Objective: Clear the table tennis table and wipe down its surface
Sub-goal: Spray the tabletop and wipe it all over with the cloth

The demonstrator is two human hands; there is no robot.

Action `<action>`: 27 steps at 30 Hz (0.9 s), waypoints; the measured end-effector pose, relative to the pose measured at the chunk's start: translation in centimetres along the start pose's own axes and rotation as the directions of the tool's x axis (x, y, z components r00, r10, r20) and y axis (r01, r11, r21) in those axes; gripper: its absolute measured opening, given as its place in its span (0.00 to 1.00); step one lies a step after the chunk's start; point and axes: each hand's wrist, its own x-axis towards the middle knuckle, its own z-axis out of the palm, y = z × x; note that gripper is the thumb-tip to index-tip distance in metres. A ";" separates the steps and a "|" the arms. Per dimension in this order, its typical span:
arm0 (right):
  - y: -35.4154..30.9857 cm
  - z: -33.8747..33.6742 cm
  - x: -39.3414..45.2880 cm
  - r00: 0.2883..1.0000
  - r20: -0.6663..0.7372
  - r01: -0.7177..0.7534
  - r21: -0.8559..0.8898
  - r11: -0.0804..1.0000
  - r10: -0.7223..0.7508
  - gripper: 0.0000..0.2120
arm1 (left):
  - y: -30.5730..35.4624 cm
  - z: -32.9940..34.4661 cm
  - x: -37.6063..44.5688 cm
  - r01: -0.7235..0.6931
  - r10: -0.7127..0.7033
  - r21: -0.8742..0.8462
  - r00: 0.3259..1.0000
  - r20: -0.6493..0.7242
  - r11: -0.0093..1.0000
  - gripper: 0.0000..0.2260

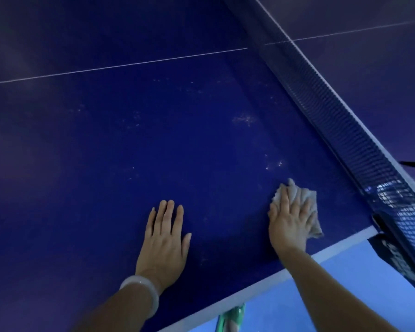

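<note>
The dark blue table tennis table [120, 144] fills the view, with pale dusty smudges [244, 119] scattered on its surface. My left hand [164, 238] lies flat on the table, fingers spread a little, nothing under it; a pale bangle sits on that wrist. My right hand [289, 221] presses flat on a crumpled grey cloth [308, 200] against the table near the net and close to the white side edge. Cloth corners stick out past the fingers.
The black net [340, 130] with its white top band runs diagonally at the right, ending in a black clamp post [398, 250] at the table edge. A thin white centre line [120, 65] crosses the table. Light blue floor [340, 279] and a green shoe [233, 317] show below the edge.
</note>
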 end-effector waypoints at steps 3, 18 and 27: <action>-3.2 1.1 -2.0 0.993 -0.012 0.118 -0.079 0.990 -0.119 0.30 | 0.0 0.0 0.0 0.000 0.000 0.008 1.000 -0.007 1.000 0.28; 9.7 -3.7 2.1 0.968 0.066 0.247 -0.075 0.966 -0.242 0.26 | 0.2 0.1 -0.1 0.033 -0.032 0.016 0.999 -0.009 0.999 0.30; 14.6 -4.4 1.7 0.935 0.133 0.347 -0.151 0.926 -0.329 0.31 | 9.7 -1.5 4.8 0.088 -0.108 -0.165 0.987 -0.120 0.982 0.28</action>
